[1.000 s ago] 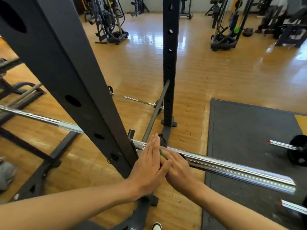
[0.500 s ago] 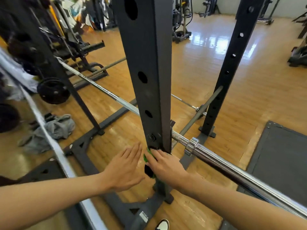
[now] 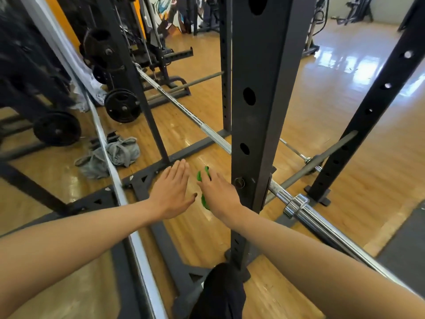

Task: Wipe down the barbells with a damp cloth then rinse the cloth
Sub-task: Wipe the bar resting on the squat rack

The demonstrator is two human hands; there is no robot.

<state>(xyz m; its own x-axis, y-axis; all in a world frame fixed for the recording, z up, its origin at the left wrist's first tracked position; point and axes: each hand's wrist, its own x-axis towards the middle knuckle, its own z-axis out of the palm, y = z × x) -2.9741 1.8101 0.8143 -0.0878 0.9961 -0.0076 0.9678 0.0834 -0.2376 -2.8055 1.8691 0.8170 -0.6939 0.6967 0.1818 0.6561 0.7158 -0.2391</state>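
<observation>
A chrome barbell (image 3: 305, 215) lies across the black rack, running from the lower right, behind the near upright (image 3: 259, 125), to the upper left (image 3: 174, 97). My right hand (image 3: 218, 192) hovers just left of the upright, nearer me than the bar, and holds a green cloth (image 3: 202, 177) under its palm and thumb. The cloth shows between the fingers and below the thumb. My left hand (image 3: 171, 189) floats beside it, flat with straight fingers, holding nothing. Neither hand touches the bar.
A second silver bar (image 3: 110, 166) crosses close on my left. A grey garment (image 3: 110, 155) lies on the wood floor by black weight plates (image 3: 122, 109). A grey safety rod (image 3: 322, 157) and thin bar (image 3: 294, 150) sit behind the upright. A dark mat (image 3: 404, 245) lies right.
Both hands have slid left from the barbell's thick right part, past the upright, and come off the bar. My view has swung left. The left hand has drawn apart from the right.
</observation>
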